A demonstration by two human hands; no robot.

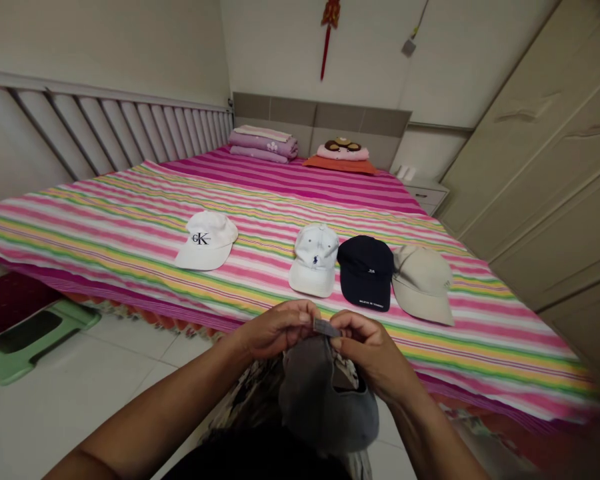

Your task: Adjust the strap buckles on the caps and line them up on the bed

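I hold a grey cap (320, 400) upside down in front of me, near the foot of the bed. My left hand (275, 328) and my right hand (370, 353) both pinch its back strap (326, 327) at the top, fingers closed. On the striped bedspread (130, 220) beyond lie several caps: a white one with a dark logo (205, 240) at the left, a white one (314, 259), a navy one (366, 270) and a beige one (424, 280) side by side at the right.
Folded purple bedding (264, 143) and an orange and pink pillow stack (341, 157) lie at the headboard. A wardrobe (545, 167) fills the right side. A green stool (35, 333) stands on the white tiled floor at the left.
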